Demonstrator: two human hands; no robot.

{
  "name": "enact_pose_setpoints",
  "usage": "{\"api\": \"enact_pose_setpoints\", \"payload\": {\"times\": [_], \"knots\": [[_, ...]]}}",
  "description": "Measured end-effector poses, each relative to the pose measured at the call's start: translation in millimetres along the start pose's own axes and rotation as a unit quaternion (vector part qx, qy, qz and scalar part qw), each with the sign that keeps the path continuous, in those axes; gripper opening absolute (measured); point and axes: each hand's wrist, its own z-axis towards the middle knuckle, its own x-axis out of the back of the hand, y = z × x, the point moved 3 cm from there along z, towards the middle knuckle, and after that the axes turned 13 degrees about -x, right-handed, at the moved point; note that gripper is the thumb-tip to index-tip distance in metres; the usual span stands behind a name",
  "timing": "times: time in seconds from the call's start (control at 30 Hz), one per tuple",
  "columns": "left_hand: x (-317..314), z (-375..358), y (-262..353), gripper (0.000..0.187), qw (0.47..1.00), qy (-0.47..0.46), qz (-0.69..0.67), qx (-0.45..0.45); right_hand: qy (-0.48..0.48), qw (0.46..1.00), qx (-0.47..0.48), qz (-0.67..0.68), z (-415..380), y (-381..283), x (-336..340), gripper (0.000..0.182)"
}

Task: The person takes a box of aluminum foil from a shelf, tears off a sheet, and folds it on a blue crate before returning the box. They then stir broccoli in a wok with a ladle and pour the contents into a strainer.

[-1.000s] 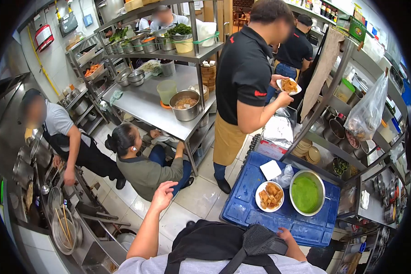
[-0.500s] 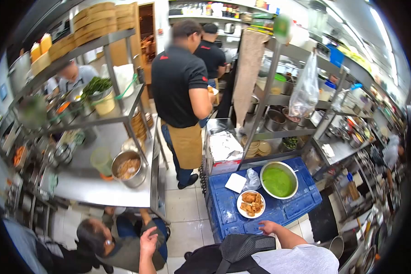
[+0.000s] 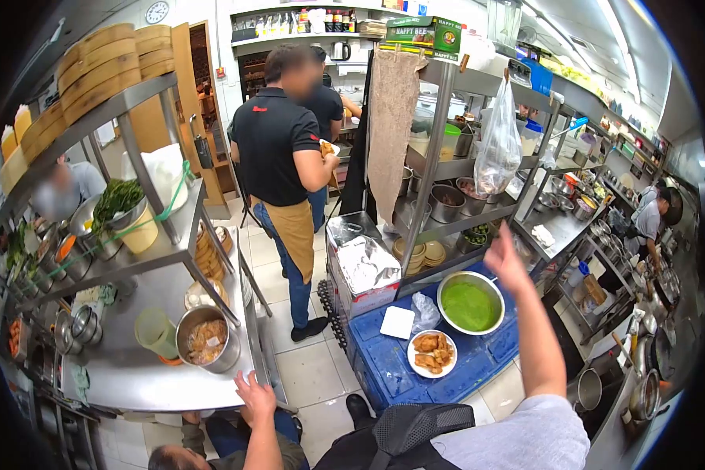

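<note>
My left hand is held out with its fingers apart, empty, near the front corner of the steel table. On that table, just beyond it, stands a metal pot with pale food inside. My right hand is raised and slightly blurred, fingers stretched out, with nothing visible in it. In view it lies just right of a steel bowl of green liquid on the blue chest lid. A white plate of fried pieces, a white square item and a crumpled plastic bag sit beside the bowl.
A person in a black shirt and tan apron stands in the aisle, holding a small plate of food. Someone crouches below my left hand. A steel rack with a hanging plastic bag rises behind the chest. Another person works far right.
My right hand has risen from the chest's near edge to beside the rack. My view has shifted, and my left hand now appears by the steel table's corner.
</note>
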Motion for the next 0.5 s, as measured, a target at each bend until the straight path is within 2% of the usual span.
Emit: {"api": "enact_pose_setpoints", "payload": {"times": [0.03,0.07,0.1,0.13,0.17,0.23,0.3,0.33,0.37,0.4,0.43,0.47,0.5], "knots": [[-8.9,5.5,-2.3,0.057,1.0,-0.024,0.001,0.012,0.046,0.997,0.055,0.025,8.1,-71.9,10.2,0.092],[-15.6,8.2,-4.0,0.057,1.0,-0.023,0.006,0.008,0.099,0.984,0.142,0.049,41.4,-110.7,24.1,0.096],[-23.8,10.4,-5.7,0.058,0.999,-0.03,0.033,0.02,0.155,0.974,0.166,0.006,51.5,-162.2,38.6,0.099],[-31.1,12.1,-7.7,0.059,0.997,-0.037,0.06,0.031,0.169,0.956,0.234,0.057,73.1,-205.5,45.9,0.101],[-35.3,11.6,-6.8,0.061,0.996,-0.026,0.075,0.033,0.211,0.928,0.304,0.046,101.1,-238.8,56.4,0.101],[-42.2,9.8,-8.3,0.063,0.994,-0.005,0.106,0.031,0.277,0.887,0.368,0.042,150.3,-300.6,63.6,0.095],[-42.1,13.9,-1.5,0.059,0.989,0.009,0.141,0.031,0.367,0.834,0.41,-0.027,206.8,-350.7,70.4,0.101],[-38.1,17.9,4.2,0.055,0.987,0.016,0.158,0.032,0.394,0.84,0.365,-0.074,228.3,-370.7,69.7,0.102],[-46.9,4.1,-11.9,0.067,0.966,-0.094,0.236,0.051,0.418,0.843,0.318,-0.12,250.1,-389.5,66.9,0.103],[-40.6,5.7,-5.2,0.06,0.964,-0.108,0.24,0.046,0.445,0.839,0.282,-0.135,277.4,-407.2,64.7,0.103],[-46.3,0.2,-11.1,0.058,0.958,-0.068,0.28,0.007,0.448,0.815,0.352,-0.106,301.2,-421.2,64.1,0.101],[-54.2,-5.6,-18.3,0.056,0.947,-0.025,0.318,-0.033,0.45,0.814,0.353,-0.105,323.1,-432.7,66.4,0.101],[-54.2,-5.4,-18.4,0.055,0.949,-0.034,0.314,-0.021,0.395,0.861,0.299,-0.114,346.8,-441.3,69.0,0.103]]}}
